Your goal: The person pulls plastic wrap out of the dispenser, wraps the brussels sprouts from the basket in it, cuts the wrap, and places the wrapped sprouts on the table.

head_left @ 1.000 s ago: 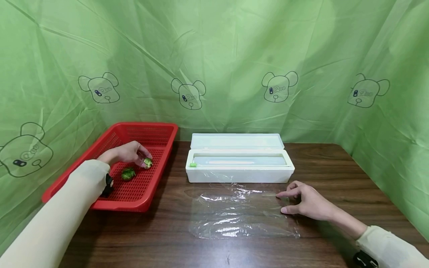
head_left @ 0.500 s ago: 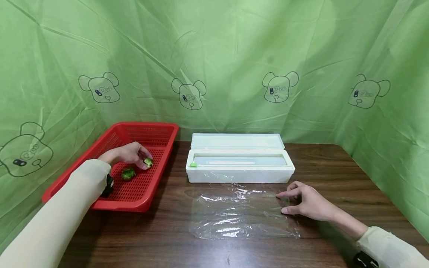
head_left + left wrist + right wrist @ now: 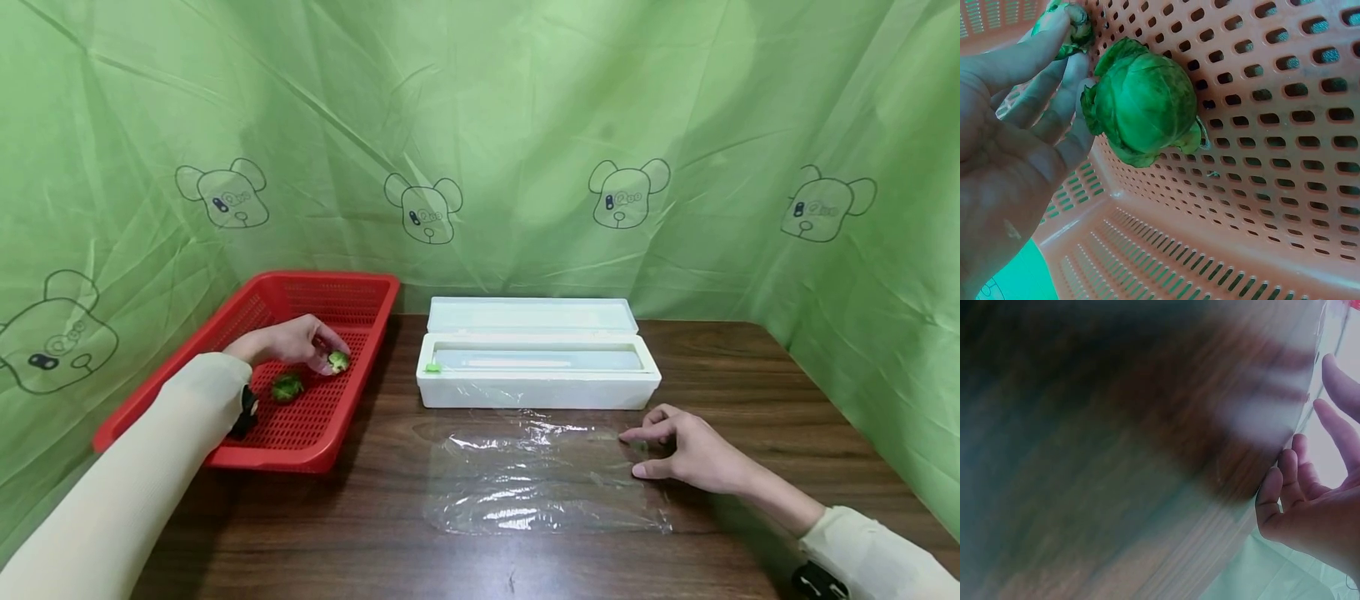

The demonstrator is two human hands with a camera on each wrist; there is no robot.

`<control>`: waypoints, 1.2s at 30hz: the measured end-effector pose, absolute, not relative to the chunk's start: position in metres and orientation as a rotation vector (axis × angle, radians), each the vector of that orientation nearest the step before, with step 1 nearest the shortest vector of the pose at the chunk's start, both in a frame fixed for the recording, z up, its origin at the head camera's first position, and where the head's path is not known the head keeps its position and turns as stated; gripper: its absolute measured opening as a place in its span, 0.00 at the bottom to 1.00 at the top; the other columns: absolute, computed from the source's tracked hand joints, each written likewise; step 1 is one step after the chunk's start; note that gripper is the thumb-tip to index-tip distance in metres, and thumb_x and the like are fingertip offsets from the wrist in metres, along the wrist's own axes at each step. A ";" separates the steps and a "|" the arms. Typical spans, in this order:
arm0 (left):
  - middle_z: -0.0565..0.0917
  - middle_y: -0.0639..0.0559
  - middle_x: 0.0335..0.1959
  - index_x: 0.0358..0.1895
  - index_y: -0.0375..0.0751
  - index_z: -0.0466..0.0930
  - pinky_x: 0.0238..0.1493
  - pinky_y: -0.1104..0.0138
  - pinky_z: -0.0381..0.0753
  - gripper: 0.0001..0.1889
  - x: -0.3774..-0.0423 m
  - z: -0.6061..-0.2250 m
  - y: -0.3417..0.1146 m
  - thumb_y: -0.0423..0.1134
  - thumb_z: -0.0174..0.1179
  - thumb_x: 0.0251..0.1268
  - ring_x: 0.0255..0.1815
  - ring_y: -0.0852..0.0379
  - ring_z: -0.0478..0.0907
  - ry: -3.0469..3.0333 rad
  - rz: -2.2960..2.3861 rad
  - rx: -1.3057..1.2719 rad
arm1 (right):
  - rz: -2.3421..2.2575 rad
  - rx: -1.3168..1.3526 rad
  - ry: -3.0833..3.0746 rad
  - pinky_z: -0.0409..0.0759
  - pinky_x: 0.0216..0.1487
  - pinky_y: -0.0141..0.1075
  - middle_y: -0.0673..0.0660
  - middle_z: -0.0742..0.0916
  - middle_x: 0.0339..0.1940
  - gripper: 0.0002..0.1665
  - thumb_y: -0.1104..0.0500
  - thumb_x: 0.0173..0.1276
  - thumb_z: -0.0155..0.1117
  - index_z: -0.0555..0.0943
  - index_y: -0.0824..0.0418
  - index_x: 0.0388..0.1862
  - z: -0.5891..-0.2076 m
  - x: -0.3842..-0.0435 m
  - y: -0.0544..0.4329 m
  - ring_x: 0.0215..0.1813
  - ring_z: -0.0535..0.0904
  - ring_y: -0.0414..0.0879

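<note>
Inside the red basket (image 3: 330,454), my left hand (image 3: 296,342) pinches a Brussels sprout (image 3: 339,361) between thumb and fingers. The left wrist view shows this pinched sprout (image 3: 1079,31) at the upper left, its cut end partly in sight. Another Brussels sprout (image 3: 1147,103), green with loose outer leaves, lies on the basket floor beside the hand. My right hand (image 3: 697,450) rests at the right edge of a sheet of clear plastic wrap (image 3: 517,483), thumb and index finger apart. In the right wrist view the other fingers are loosely bent.
Behind the sheet stands a white cling film box (image 3: 536,392) with its lid (image 3: 532,315) raised and a green slide cutter (image 3: 432,367) at the left of its rail. The wrap runs from the box's front onto the brown wooden table (image 3: 750,375). Green cloth (image 3: 510,100) encloses the table.
My left hand has moved slightly right in the basket with the pinched sprout. The right hand, the wrap and the other sprout have stayed in place.
</note>
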State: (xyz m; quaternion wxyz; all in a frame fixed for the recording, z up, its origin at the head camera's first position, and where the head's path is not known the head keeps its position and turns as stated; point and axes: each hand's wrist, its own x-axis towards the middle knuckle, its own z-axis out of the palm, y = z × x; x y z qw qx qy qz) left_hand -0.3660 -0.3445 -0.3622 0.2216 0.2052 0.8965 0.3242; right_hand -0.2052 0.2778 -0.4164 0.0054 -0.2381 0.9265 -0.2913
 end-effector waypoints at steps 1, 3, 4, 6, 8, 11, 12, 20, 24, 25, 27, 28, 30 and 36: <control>0.88 0.40 0.44 0.59 0.25 0.84 0.37 0.66 0.82 0.20 -0.367 -0.362 -0.344 0.23 0.71 0.62 0.36 0.53 0.77 2.478 0.898 0.565 | -0.914 -0.748 2.899 0.75 0.44 0.37 0.48 0.79 0.45 0.29 0.48 0.54 0.87 0.92 0.56 0.53 -0.416 -0.205 0.278 0.44 0.74 0.44; 0.88 0.40 0.42 0.59 0.25 0.84 0.37 0.66 0.81 0.20 -0.367 -0.362 -0.344 0.22 0.71 0.62 0.35 0.53 0.76 2.477 0.899 0.557 | -0.918 -0.753 2.894 0.74 0.44 0.38 0.48 0.79 0.45 0.29 0.48 0.54 0.87 0.92 0.57 0.53 -0.416 -0.205 0.277 0.44 0.74 0.44; 0.88 0.40 0.42 0.59 0.25 0.84 0.37 0.66 0.81 0.21 -0.367 -0.361 -0.345 0.22 0.71 0.62 0.36 0.53 0.76 2.479 0.894 0.560 | -0.923 -0.747 2.892 0.74 0.44 0.37 0.48 0.79 0.45 0.29 0.48 0.54 0.87 0.92 0.56 0.53 -0.417 -0.205 0.277 0.44 0.74 0.44; 0.88 0.40 0.42 0.59 0.26 0.84 0.37 0.66 0.81 0.21 -0.367 -0.361 -0.347 0.22 0.70 0.62 0.35 0.53 0.76 2.480 0.893 0.550 | -0.928 -0.741 2.890 0.74 0.44 0.37 0.48 0.79 0.45 0.28 0.49 0.53 0.87 0.92 0.56 0.53 -0.417 -0.205 0.277 0.44 0.74 0.44; 0.88 0.39 0.43 0.60 0.26 0.84 0.38 0.65 0.82 0.21 -0.367 -0.360 -0.349 0.22 0.70 0.63 0.35 0.54 0.77 2.473 0.902 0.545 | -0.924 -0.743 2.893 0.74 0.44 0.37 0.48 0.79 0.45 0.28 0.49 0.54 0.87 0.92 0.57 0.53 -0.417 -0.205 0.277 0.44 0.74 0.44; 0.89 0.38 0.46 0.62 0.27 0.83 0.40 0.63 0.85 0.22 -0.366 -0.358 -0.351 0.23 0.70 0.64 0.37 0.54 0.80 2.456 0.931 0.544 | -0.919 -0.753 2.898 0.74 0.44 0.37 0.48 0.79 0.44 0.28 0.49 0.53 0.88 0.92 0.56 0.53 -0.417 -0.206 0.278 0.44 0.74 0.44; 0.89 0.38 0.47 0.62 0.26 0.83 0.41 0.63 0.85 0.22 -0.366 -0.357 -0.351 0.23 0.70 0.64 0.38 0.54 0.81 2.447 0.941 0.550 | -0.914 -0.759 2.898 0.74 0.44 0.37 0.48 0.78 0.44 0.28 0.49 0.54 0.87 0.92 0.56 0.53 -0.417 -0.206 0.278 0.44 0.74 0.44; 0.89 0.39 0.48 0.63 0.28 0.83 0.44 0.63 0.86 0.22 -0.365 -0.344 -0.346 0.27 0.71 0.66 0.42 0.52 0.83 2.442 0.927 0.574 | -0.921 -0.749 2.903 0.74 0.45 0.37 0.48 0.79 0.44 0.28 0.48 0.53 0.88 0.92 0.56 0.53 -0.419 -0.206 0.279 0.44 0.74 0.43; 0.89 0.40 0.49 0.64 0.28 0.82 0.45 0.64 0.85 0.23 -0.362 -0.337 -0.344 0.29 0.72 0.66 0.45 0.51 0.84 2.467 0.896 0.597 | -0.921 -0.736 2.903 0.74 0.44 0.37 0.48 0.79 0.44 0.28 0.48 0.53 0.88 0.92 0.55 0.53 -0.419 -0.206 0.279 0.44 0.74 0.44; 0.89 0.40 0.49 0.64 0.28 0.82 0.46 0.64 0.85 0.23 -0.361 -0.334 -0.344 0.29 0.72 0.66 0.46 0.50 0.84 2.467 0.902 0.592 | -0.921 -0.736 2.902 0.74 0.44 0.37 0.48 0.79 0.44 0.28 0.48 0.53 0.88 0.92 0.55 0.53 -0.419 -0.206 0.279 0.44 0.74 0.44; 0.89 0.40 0.49 0.65 0.28 0.81 0.47 0.63 0.85 0.24 -0.360 -0.329 -0.343 0.29 0.72 0.66 0.47 0.49 0.84 2.463 0.916 0.605 | -0.917 -0.736 2.901 0.73 0.43 0.37 0.49 0.78 0.45 0.29 0.48 0.52 0.88 0.92 0.56 0.53 -0.418 -0.206 0.278 0.43 0.73 0.44; 0.89 0.39 0.49 0.65 0.28 0.81 0.47 0.62 0.86 0.24 -0.359 -0.327 -0.343 0.28 0.72 0.66 0.47 0.48 0.84 2.455 0.926 0.614 | -0.917 -0.732 2.902 0.73 0.43 0.37 0.48 0.78 0.45 0.29 0.48 0.52 0.88 0.92 0.55 0.52 -0.418 -0.205 0.278 0.43 0.73 0.44; 0.89 0.38 0.49 0.66 0.28 0.81 0.48 0.61 0.86 0.25 -0.358 -0.323 -0.344 0.28 0.72 0.66 0.48 0.48 0.84 2.437 0.950 0.614 | -0.916 -0.727 2.903 0.73 0.42 0.37 0.49 0.78 0.45 0.28 0.48 0.52 0.88 0.93 0.55 0.52 -0.418 -0.205 0.278 0.43 0.73 0.44; 0.89 0.38 0.50 0.65 0.28 0.81 0.48 0.63 0.86 0.25 -0.353 -0.313 -0.345 0.27 0.72 0.65 0.50 0.46 0.84 2.427 0.958 0.640 | -0.909 -0.721 2.900 0.72 0.42 0.36 0.48 0.78 0.45 0.28 0.48 0.52 0.88 0.93 0.55 0.52 -0.418 -0.206 0.278 0.43 0.73 0.44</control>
